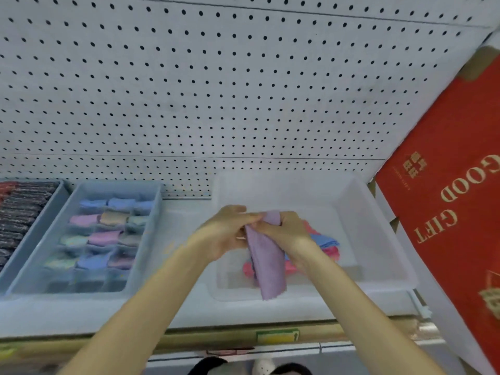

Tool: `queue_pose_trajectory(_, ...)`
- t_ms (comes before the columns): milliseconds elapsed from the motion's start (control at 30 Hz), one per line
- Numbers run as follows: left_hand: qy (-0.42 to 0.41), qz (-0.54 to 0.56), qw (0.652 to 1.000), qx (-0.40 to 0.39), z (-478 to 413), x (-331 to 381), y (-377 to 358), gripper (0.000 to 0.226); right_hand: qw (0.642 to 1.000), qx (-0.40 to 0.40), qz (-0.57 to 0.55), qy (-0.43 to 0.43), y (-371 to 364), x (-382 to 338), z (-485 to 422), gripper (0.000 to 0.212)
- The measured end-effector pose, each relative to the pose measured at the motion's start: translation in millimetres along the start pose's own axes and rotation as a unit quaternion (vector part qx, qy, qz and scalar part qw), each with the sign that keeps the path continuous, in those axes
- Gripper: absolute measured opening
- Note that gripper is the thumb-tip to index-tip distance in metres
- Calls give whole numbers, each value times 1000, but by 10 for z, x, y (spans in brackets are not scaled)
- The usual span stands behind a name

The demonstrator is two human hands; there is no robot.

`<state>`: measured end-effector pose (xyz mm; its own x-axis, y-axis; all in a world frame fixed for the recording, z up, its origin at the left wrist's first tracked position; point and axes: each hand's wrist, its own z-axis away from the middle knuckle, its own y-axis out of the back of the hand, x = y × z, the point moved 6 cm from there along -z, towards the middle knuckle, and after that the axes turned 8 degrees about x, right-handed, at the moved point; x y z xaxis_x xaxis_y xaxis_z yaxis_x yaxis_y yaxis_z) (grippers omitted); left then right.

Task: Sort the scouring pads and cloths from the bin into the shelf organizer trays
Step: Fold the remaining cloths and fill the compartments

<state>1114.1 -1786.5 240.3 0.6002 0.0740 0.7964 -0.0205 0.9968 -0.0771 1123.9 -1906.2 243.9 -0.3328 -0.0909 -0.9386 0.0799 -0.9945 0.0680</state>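
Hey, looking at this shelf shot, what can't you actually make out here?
Head view:
- Pile of cloths in the clear bin: partly hidden by the hands and purple cloth.
- Dark tray: cut off by the left edge.
- Folded cloths in the blue tray: blurred.
- Red box print: cropped right.

A white pegboard back wall [216, 85] with rows of dark round holes fills the view from nine o'clock through twelve to two o'clock. Below it runs a pale shelf surface [186, 220], edged at six o'clock by a tan price rail [216, 334] carrying a green and yellow label [278, 335]. At three o'clock leans a red box [446, 190] (gold lettering reads "GOOD GIFT"). Light is even and soft.
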Motion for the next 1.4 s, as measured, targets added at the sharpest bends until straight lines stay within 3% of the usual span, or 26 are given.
queue_pose_trajectory(67,-41,33,996,72,-39,-105,30,43,1000,-15,16,-16,7,129,50,1)
queue_pose_trajectory(133,-97,5,989,112,-31,-83,51,30,999,-21,32,-27,41,206,123,6)
queue_pose_trajectory(233,-163,-11,982,91,38,-13,31,32,998,-21,30,-47,164,265,151,13)
queue_pose_trajectory(367,-191,-54,979,40,80,53,-31,29,995,27,-83,-44,325,206,81,4)
queue_pose_trajectory(467,-205,-74,976,-15,88,63,-109,35,992,38,-119,-16,368,153,54,34)
queue_pose_trajectory(533,-207,-100,973,-23,91,71,-132,41,996,28,-85,22,379,107,51,49)
queue_pose_trajectory(667,-233,-91,968,27,76,130,-86,36,996,12,-48,71,402,-26,56,35)
queue_pose_trajectory(767,-269,-81,956,83,60,219,-43,29,990,55,0,126,483,-164,19,33)
queue_pose_trajectory(1000,-317,-114,933,125,7,470,-135,41,961,112,120,223,583,-467,-84,33)
queue_pose_trajectory(1200,-387,-277,866,156,24,681,-196,16,929,93,246,261,595,-683,-137,19)
queue_pose_trajectory(1267,-350,-248,896,113,-6,695,-170,19,947,67,205,237,597,-710,-147,18)
queue_pose_trajectory(1333,-287,-151,946,21,15,668,-206,8,975,4,110,194,552,-715,-150,12)
queue_pose_trajectory(1400,-239,-95,965,-44,55,600,-285,20,986,-68,-4,150,454,-706,-138,11)
